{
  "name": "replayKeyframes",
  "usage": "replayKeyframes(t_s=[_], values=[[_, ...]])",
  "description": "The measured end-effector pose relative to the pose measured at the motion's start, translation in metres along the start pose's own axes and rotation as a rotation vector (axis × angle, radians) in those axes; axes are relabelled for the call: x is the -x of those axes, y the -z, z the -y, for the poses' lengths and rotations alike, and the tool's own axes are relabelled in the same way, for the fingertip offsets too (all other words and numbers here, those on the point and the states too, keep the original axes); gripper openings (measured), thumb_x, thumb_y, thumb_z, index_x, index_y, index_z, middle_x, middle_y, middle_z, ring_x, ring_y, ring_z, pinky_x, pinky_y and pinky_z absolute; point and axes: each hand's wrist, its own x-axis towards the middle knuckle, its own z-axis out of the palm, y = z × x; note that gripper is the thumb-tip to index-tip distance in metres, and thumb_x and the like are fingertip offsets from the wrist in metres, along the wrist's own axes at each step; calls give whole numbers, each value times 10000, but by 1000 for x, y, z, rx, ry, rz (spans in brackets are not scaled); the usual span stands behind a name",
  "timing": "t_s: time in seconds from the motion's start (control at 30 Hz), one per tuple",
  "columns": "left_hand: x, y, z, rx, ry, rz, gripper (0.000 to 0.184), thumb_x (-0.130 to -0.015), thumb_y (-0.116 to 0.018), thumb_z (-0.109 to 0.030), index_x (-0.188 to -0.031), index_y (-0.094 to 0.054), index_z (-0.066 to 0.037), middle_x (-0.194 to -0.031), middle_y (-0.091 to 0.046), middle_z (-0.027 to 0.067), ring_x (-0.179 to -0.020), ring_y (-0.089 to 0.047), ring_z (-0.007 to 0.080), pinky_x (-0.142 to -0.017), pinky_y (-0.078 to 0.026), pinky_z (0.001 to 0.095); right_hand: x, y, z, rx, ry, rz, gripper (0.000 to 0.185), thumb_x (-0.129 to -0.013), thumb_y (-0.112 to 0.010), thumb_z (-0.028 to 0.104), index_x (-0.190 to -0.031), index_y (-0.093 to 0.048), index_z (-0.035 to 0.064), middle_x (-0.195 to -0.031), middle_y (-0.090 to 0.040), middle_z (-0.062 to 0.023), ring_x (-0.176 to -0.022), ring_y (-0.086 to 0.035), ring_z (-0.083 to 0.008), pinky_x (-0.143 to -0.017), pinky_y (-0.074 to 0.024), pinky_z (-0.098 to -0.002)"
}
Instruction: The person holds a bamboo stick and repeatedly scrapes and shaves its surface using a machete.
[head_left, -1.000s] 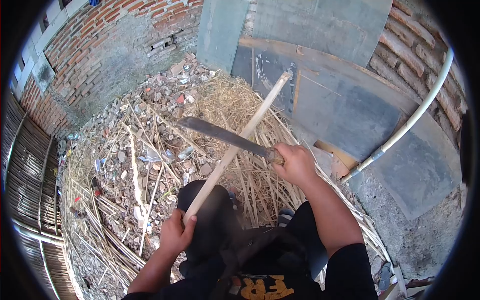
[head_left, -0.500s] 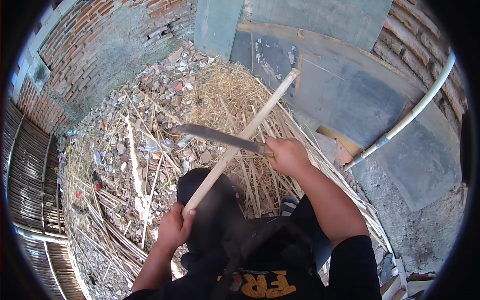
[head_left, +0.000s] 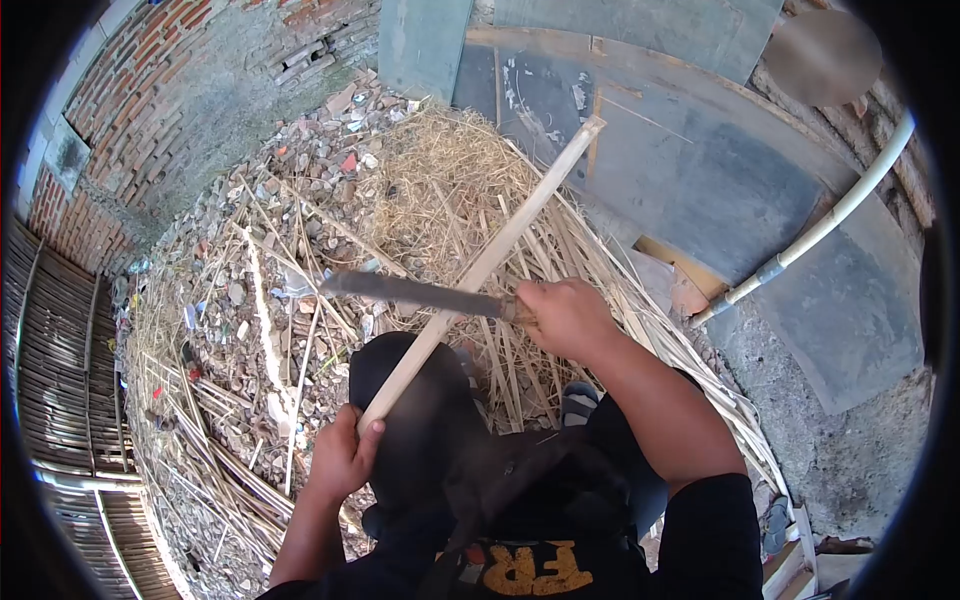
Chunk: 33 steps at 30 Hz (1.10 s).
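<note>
A long pale strip of split bamboo or wood (head_left: 530,212) slants from my lap up toward the grey panels. Its lower end is gripped by my left hand (head_left: 345,452), thumb along the near side. My right hand (head_left: 566,318) is wrapped round the handle of a machete (head_left: 415,291). The dark blade points left and crosses over the strip around its middle; whether it touches the strip I cannot tell. Beneath the lower part of the strip is my dark-clothed knee (head_left: 415,375).
Rubble (head_left: 235,300) and dry shavings (head_left: 440,170) cover the ground ahead. Loose split strips (head_left: 665,335) lie along the right side. Grey panels (head_left: 690,170) and a pale pole (head_left: 840,220) lean at the right. A brick wall (head_left: 180,110) and slatted bamboo screen (head_left: 55,350) stand left.
The machete has moved left and slightly down along the strip, its blade now nearer level. My left hand and the strip have barely shifted.
</note>
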Motion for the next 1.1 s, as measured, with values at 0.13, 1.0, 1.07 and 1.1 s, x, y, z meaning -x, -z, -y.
replayKeyframes(t_s=[0.13, 1.0, 1.07, 1.1], values=[[-2, 7, 8, 25, -35, 50, 418, -1011, -650, -403, -969, -559, 3, -640, -605, 217, -628, -653, 432, -584, -490, 476, -11, -1, -21, -146, -266, 64, 228, -830, -732, 211, -973, -621, 72, -758, -672, -185, -754, -694, -407, -681, -546, -499], [-2, 9, -7, 22, 70, 43, 495, -1018, -623, -464, -880, -538, 5, -682, -628, 250, -700, -667, 466, -631, -497, 511, -11, 2, -12, -207, -198, 153, 227, -849, -718, 217, -1030, -658, 93, -831, -708, -171, -837, -710, -385, -764, -553, -497], [-4, 11, -9, -17, 69, 43, 491, -1019, -619, -462, -887, -538, 3, -680, -631, 254, -704, -668, 476, -633, -501, 523, -21, -6, -41, -353, -396, -18, 257, -847, -720, 210, -1058, -657, 78, -819, -698, -188, -845, -711, -387, -746, -548, -508], [-4, 12, -9, -49, 65, 52, 488, -1019, -618, -461, -891, -538, 2, -679, -632, 257, -704, -668, 481, -633, -502, 529, -20, -5, -46, -302, -391, -8, 250, -847, -719, 209, -1048, -654, 76, -821, -699, -187, -846, -711, -388, -747, -548, -508]])
